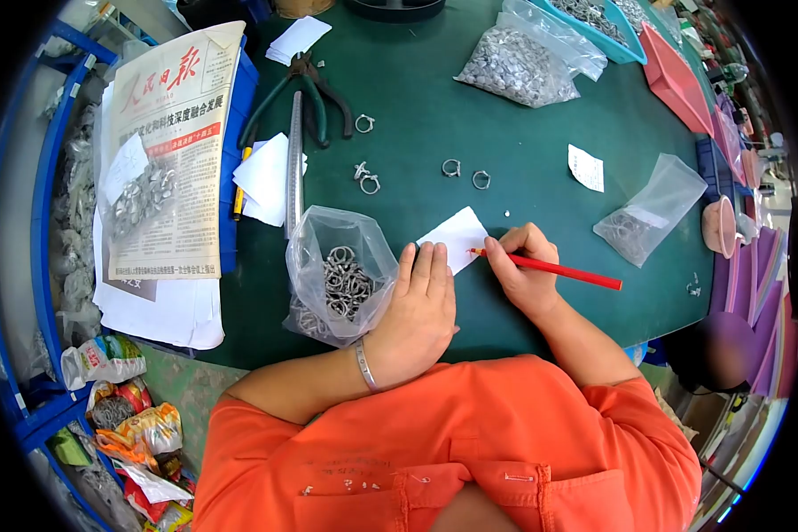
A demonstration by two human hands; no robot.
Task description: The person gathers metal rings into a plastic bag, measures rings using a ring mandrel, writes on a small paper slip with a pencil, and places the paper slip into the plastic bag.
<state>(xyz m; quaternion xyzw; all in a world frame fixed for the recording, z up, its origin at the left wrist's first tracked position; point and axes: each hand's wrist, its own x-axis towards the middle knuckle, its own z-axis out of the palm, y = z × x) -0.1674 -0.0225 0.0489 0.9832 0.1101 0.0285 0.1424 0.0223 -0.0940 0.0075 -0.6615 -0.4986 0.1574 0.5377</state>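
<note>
My right hand (525, 270) is closed on a red pen (567, 269), its tip at the right edge of a small white paper (457, 238). Fingers together and laid flat, my left hand (417, 306) rests on the lower left edge of that paper. Just left of this hand stands an open clear plastic bag (337, 275) with many metal rings inside. A few loose rings (451, 168) lie on the green table beyond the paper.
Green-handled pliers (301, 97) and a metal ruler (294, 164) lie at the back left, beside a newspaper (173, 160). Bags of metal pieces (519, 66) and rings (628, 232) lie to the right, near a pink tray (674, 80). Part of another person (714, 352) shows at far right.
</note>
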